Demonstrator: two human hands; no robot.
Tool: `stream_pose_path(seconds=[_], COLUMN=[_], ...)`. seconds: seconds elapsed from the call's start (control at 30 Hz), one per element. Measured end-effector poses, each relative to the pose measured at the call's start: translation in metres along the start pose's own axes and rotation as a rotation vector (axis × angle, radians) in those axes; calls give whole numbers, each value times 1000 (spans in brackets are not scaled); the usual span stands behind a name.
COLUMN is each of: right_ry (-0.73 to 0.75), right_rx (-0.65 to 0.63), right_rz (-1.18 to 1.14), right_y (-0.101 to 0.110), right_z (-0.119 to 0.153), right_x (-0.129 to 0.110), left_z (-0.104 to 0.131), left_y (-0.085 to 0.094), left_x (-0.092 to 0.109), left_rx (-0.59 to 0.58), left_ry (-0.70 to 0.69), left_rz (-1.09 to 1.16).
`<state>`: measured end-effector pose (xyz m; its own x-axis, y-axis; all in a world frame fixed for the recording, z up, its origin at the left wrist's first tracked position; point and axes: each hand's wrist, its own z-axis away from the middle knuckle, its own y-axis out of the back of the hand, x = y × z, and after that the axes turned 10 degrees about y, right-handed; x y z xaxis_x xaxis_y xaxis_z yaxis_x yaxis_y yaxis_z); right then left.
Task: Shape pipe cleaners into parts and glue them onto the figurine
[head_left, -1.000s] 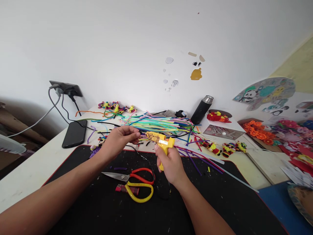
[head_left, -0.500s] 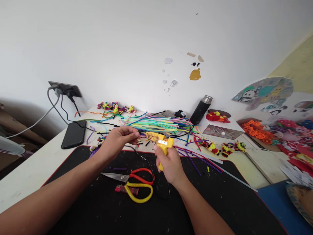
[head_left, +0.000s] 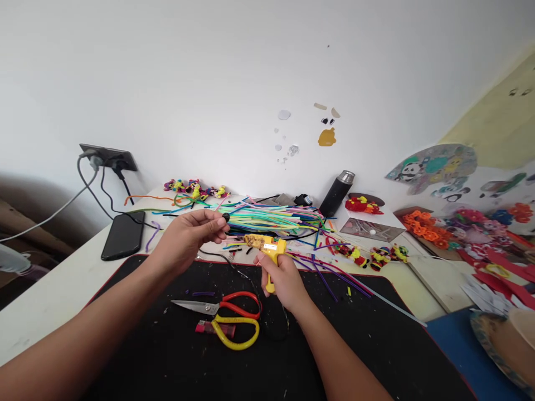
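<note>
Between the thumb and fingertips of my left hand is a small, round black piece, too small to make out its kind for sure. My right hand is wrapped round the grip of a yellow glue gun. Its stained nozzle points left, a little below and right of the black piece and apart from it. Below the hands, scissors with one red and one yellow handle lie on the black mat. A red lighter lies partly under the yellow handle.
Behind the hands spreads a heap of coloured pipe cleaners. A phone lies at the left. A black thermos and a white box stand at the back right. Small pipe-cleaner figures lie nearby.
My left hand has drawn back from the nozzle, up and to the left, with the black piece. The glue gun has shifted slightly left and down. The camera view has tilted a little.
</note>
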<state>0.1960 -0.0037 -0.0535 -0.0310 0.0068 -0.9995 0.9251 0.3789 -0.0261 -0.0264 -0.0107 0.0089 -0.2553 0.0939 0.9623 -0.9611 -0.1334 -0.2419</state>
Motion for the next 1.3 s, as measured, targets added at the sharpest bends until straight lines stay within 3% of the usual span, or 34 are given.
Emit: stream_pose_path(seconds=[0.27,0.5,0.7,0.8,1.03,1.3], right_ry=[-125,-272,-405,-408,-355,-212], right_rx=[-17,-9,-111,-126,-27,39], right_rz=[-144,-93,37,142,248,280], right_y=[11,37,49,53,52,39], right_z=[11,38,36,32,23,-15], right_x=[16,9,12,14,20,34], left_z=[4,9,15,14,5,-5], left_y=[-8,-12,-18,-20,-22,-24], left_x=[-8,-13,-14,-12,-7,0], left_rx=[-130,-224,-224,-243,-263,-257], left_ry=[131,122,135,130,126,104], left_rz=[42,53,63,44,30,9])
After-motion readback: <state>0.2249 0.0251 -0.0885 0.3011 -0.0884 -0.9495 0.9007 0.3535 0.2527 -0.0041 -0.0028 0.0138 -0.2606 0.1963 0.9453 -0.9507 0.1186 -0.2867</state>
